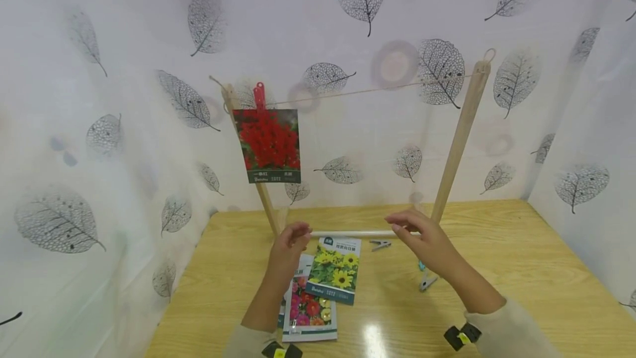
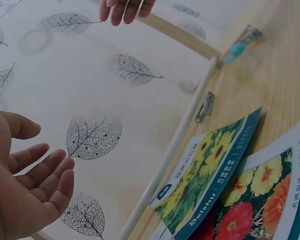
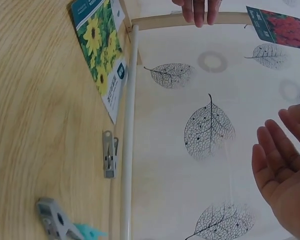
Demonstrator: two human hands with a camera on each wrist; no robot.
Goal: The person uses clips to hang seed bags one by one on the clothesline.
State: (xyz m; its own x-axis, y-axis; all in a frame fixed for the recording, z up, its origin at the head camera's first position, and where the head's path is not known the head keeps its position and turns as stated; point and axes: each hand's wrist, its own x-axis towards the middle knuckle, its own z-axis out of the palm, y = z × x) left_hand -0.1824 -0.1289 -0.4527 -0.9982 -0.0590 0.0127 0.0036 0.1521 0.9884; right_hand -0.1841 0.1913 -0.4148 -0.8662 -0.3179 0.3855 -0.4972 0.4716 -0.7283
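Observation:
My left hand hovers over the table by the left wooden post, fingers loosely bent and holding nothing. Across from it, my right hand hangs in the air near the right post, also holding nothing. A packet with red flowers hangs from a string, gripped by a red clothespin. Below the hands lies a packet with yellow flowers, overlapping a packet with multicoloured flowers. One grey clothespin lies beside the white rod; another grey clothespin sits next to a teal one.
The string runs between the left wooden post and the right wooden post. A white rod joins them low down, at the back of the wood-grain table. Behind stands a white leaf-print curtain.

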